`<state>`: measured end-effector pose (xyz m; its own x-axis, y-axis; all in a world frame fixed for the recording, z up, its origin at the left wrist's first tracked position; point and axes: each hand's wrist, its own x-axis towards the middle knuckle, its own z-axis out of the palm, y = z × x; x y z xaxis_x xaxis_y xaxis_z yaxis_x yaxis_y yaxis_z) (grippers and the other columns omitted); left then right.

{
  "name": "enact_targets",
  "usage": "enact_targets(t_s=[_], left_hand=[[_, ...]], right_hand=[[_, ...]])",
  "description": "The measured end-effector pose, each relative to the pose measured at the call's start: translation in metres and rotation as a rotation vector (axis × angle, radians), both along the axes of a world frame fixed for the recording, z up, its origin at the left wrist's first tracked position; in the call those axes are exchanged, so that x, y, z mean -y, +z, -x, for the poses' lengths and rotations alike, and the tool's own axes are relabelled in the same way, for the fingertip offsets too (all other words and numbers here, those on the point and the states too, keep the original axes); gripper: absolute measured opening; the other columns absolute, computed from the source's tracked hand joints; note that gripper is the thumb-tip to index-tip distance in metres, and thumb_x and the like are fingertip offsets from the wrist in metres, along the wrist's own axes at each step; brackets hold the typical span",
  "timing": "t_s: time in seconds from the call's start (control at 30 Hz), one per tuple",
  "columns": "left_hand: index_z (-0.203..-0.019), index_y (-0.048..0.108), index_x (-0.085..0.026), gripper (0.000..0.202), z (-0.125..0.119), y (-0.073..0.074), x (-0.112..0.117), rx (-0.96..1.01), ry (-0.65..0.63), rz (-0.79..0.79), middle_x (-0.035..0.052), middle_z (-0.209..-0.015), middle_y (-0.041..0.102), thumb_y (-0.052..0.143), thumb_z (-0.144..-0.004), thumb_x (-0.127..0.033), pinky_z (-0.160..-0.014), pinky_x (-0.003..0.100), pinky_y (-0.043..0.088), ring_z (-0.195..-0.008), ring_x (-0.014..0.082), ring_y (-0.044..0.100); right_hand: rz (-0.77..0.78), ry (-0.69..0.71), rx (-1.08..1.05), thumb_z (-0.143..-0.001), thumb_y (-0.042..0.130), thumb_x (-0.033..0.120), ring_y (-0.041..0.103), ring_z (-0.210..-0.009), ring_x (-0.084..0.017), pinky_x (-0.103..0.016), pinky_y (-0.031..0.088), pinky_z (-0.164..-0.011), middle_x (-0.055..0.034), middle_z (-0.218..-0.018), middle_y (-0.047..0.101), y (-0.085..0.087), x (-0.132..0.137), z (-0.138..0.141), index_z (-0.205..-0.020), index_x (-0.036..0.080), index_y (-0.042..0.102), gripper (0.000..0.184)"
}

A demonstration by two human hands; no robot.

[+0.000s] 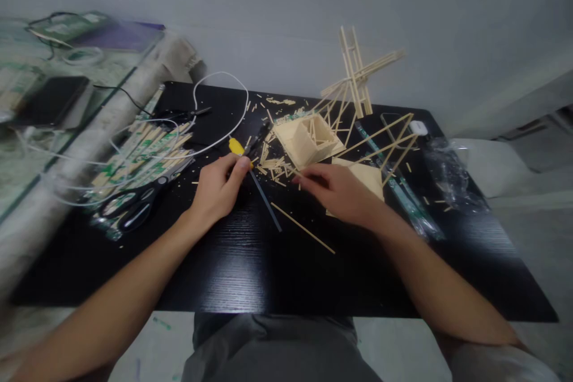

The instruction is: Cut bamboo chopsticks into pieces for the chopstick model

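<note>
1. Black tabletop (250,274) against a pale grey wall, littered with offcuts of thin wooden sticks, as I watch from the remote station.
2. My left hand (217,188) is curled around a yellow-handled cutter (236,145), thumb and fingers closed on its grip; a dark strip (267,202) runs from under that hand toward me.
3. My right hand (341,189) lies palm down, fingers close together, tips at the stick scraps (274,166) between the hands; I cannot tell whether it pinches one.
4. Just beyond the right fingertips sits a small stick-built box (308,139), with a stick frame (356,74) rising behind it.
5. A long stick (302,227) lies nearer me than both hands.
6. Scissors (134,206) and a white cable (221,108) lie left of the left hand.
</note>
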<state>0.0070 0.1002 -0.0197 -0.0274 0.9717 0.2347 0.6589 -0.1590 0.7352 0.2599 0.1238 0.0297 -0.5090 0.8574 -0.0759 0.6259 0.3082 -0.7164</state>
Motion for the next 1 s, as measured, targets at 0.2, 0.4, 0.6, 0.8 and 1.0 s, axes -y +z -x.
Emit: enact_targets(t_s=[0.2,0.4,0.6,0.8,1.0], left_hand=[[-0.079,0.064,-0.02,0.05,-0.003,-0.004,0.003,0.058,0.0,0.021,0.0007,-0.064,0.06,0.045,-0.101,-0.061,-0.061,0.031,0.042,-0.061,0.0168,0.055],[-0.078,0.064,-0.02,0.051,-0.005,-0.004,0.004,0.05,-0.013,0.012,0.0009,-0.065,0.059,0.045,-0.101,-0.062,-0.061,0.031,0.043,-0.061,0.0167,0.054],[-0.08,0.061,-0.021,0.048,-0.005,-0.009,0.004,0.144,-0.02,0.009,-0.0018,-0.061,0.055,0.047,-0.101,-0.062,-0.057,0.028,0.04,-0.059,0.0148,0.051],[-0.095,0.071,-0.021,0.033,-0.022,0.003,0.005,0.289,-0.051,0.023,-0.003,-0.063,0.059,0.065,-0.094,-0.053,-0.059,0.028,0.045,-0.062,0.0147,0.056],[-0.097,0.076,-0.018,0.025,-0.047,0.053,-0.019,0.339,-0.096,-0.042,-0.0039,-0.065,0.061,0.075,-0.087,-0.041,-0.06,0.027,0.045,-0.059,0.0117,0.053]], right_hand=[[-0.076,0.224,0.412,-0.093,0.074,0.017,0.068,-0.092,-0.025,-0.033,0.046,-0.078,-0.0128,-0.1,0.071,-0.037,0.035,0.017,-0.101,0.011,0.069,0.011],[-0.204,0.295,0.544,-0.099,0.049,0.008,0.068,-0.091,-0.027,-0.036,0.046,-0.078,-0.0173,-0.098,0.07,-0.037,0.043,0.013,-0.098,0.011,0.065,0.016],[-0.019,0.034,0.127,-0.106,0.044,0.025,0.063,-0.071,-0.022,-0.034,0.042,-0.067,-0.0066,-0.082,0.068,0.0,0.009,0.0,-0.097,0.021,0.048,0.011],[-0.033,-0.019,-0.204,-0.109,0.042,0.034,0.062,-0.081,-0.021,-0.035,0.045,-0.076,-0.0038,-0.088,0.066,-0.01,-0.002,0.003,-0.102,0.021,0.055,0.02],[0.047,0.087,-0.571,-0.111,0.04,0.033,0.063,-0.072,-0.016,-0.031,0.051,-0.072,0.0009,-0.08,0.059,-0.013,-0.002,0.011,-0.102,0.022,0.054,0.02]])
